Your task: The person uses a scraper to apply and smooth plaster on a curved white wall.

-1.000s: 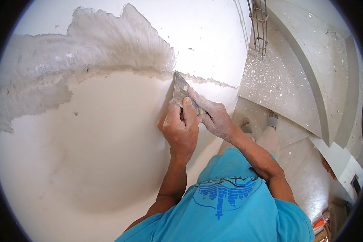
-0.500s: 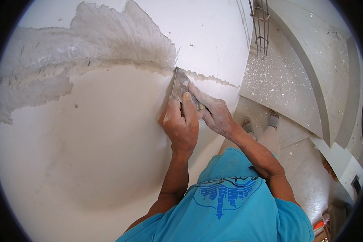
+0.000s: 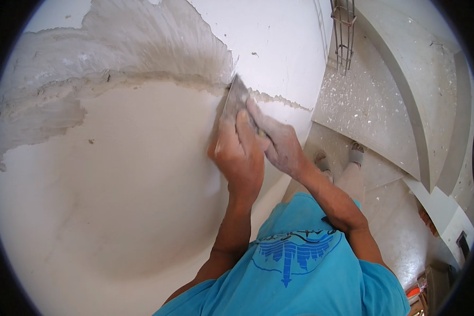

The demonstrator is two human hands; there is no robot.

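You press a scraper against the wall with both hands.

The wall (image 3: 116, 210) fills most of your view: smooth and pale across the lower part, with a rough grey plaster patch (image 3: 121, 58) spread over the upper left and a ragged edge running right from it. To the right, the speckled floor (image 3: 363, 100) drops away in curved steps, and a metal rebar cage (image 3: 343, 31) stands near the top. Your blue shirt (image 3: 300, 263) shows at the bottom, your shoes (image 3: 356, 154) below on the floor. Your left hand (image 3: 239, 158) is closed around the scraper's handle, knuckles toward you. Your right hand (image 3: 276, 142), dusted grey, lies just beside it with fingers pressed flat on the blade. The scraper (image 3: 236, 97) lies against the wall, its tip at the patch's lower right edge.
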